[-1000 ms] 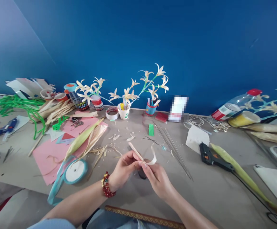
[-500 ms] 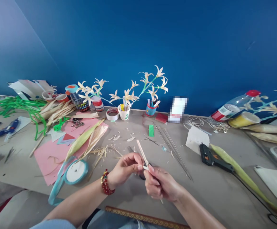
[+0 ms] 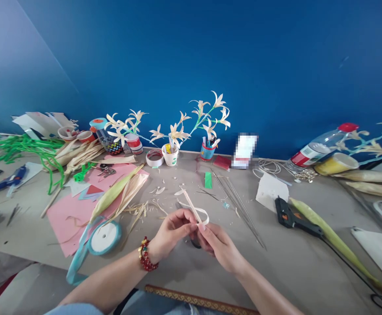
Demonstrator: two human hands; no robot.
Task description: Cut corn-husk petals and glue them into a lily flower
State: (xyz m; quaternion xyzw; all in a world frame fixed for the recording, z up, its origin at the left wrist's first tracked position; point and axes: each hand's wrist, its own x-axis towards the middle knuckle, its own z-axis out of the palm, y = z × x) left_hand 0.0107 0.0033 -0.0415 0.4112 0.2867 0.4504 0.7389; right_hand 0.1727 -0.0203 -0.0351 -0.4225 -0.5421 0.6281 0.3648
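My left hand (image 3: 174,234) is closed, thumb and fingertips pinching near the base of a thin pale stick-like piece (image 3: 191,204). A narrow white strip (image 3: 206,213) curves in a loop around the right side of that piece. My right hand (image 3: 223,247) is closed in a pinch at the lower end, touching the left fingertips; it grips the pale piece, which leans up and to the left. What lies inside the fingers is mostly hidden. Beneath the hands shows part of a dark-handled tool (image 3: 196,243), largely covered.
Several pale husk flowers (image 3: 178,132) stand in cups along the blue wall. To the left lie a blue ribbon roll (image 3: 104,236), pink paper (image 3: 62,218) and husks (image 3: 112,192). On the right are metal rods (image 3: 240,210), a black glue gun (image 3: 292,217) and a bottle (image 3: 324,146).
The white strip now forms an open loop beside the pale piece. My right hand has turned, from a fist around the piece to a fingertip pinch. The piece has shifted slightly left.
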